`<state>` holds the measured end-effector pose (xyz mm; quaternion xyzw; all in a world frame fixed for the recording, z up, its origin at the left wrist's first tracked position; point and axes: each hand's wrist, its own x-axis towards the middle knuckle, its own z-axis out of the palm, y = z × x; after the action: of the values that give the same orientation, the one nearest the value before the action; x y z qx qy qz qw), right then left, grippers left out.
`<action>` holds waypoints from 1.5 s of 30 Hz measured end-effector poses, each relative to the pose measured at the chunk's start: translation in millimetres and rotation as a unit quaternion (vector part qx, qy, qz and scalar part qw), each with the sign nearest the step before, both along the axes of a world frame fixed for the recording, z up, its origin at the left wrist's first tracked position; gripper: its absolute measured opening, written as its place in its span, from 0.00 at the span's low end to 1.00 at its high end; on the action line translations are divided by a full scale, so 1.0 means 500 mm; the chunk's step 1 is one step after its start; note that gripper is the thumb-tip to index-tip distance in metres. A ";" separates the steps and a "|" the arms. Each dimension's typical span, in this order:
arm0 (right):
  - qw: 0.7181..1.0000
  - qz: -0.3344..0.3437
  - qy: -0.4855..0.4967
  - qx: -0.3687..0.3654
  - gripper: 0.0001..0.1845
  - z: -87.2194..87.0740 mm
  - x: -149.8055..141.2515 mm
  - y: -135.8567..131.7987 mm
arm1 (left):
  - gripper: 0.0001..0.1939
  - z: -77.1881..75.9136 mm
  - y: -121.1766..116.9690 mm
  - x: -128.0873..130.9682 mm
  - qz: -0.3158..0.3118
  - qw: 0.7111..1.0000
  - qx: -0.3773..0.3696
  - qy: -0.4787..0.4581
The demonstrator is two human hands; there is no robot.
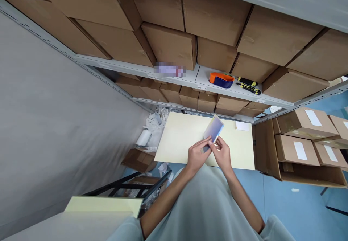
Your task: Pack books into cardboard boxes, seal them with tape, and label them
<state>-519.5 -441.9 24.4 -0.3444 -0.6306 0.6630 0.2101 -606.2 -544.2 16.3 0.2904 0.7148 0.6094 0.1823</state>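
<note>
Both hands are raised over the pale yellow tabletop [179, 139], holding a thin, flat, blue-purple packet [214, 127] with a light edge. The packet is tilted, its far end pointing up and to the right. My left hand [198, 156] grips its lower left side, the fingers lying over the face. On the lower right edge, the thumb and fingers of my right hand [222, 154] pinch it. Part of the packet's near end is hidden behind the fingers, and its print is too small to read. A small white card or paper [242, 126] lies at the table's far right corner.
Metal shelving with cardboard boxes [168, 45] rises behind the table. On a shelf are an orange and blue tape dispenser [221, 80] and yellow-black utility knives [248, 85]. Labelled boxes [300, 150] stand right. Left are an open carton [140, 160] and a grey wall [67, 106].
</note>
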 end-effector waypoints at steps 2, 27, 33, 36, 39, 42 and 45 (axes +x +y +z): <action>1.000 -0.008 0.007 0.002 0.26 0.004 0.001 0.009 | 0.12 0.002 -0.003 -0.003 -0.028 0.998 0.006 0.054; 0.988 -0.071 -0.082 0.111 0.34 -0.012 0.040 0.071 | 0.29 0.004 -0.029 -0.075 0.010 0.969 -0.009 -0.247; 0.999 0.021 -0.029 0.015 0.34 -0.002 0.013 0.001 | 0.20 0.014 0.001 -0.017 0.013 0.988 -0.017 -0.154; 1.000 0.009 0.000 -0.007 0.33 -0.002 0.012 -0.003 | 0.21 0.014 0.007 0.003 -0.031 0.990 -0.004 -0.135; 0.999 -0.002 0.014 -0.038 0.33 0.001 0.024 0.020 | 0.26 0.006 0.001 -0.013 -0.076 0.978 -0.025 -0.193; 0.997 0.031 0.007 -0.067 0.34 0.016 0.045 0.044 | 0.28 -0.007 -0.013 -0.061 0.000 0.986 -0.042 -0.162; 0.994 0.070 0.004 -0.085 0.35 0.034 0.062 0.058 | 0.25 -0.019 -0.025 -0.108 0.012 0.988 -0.051 -0.142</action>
<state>-488.4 -413.1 41.6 -0.3137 -0.5932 0.7289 0.1358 -660.2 -556.8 6.8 0.1823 0.7153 0.6097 0.2889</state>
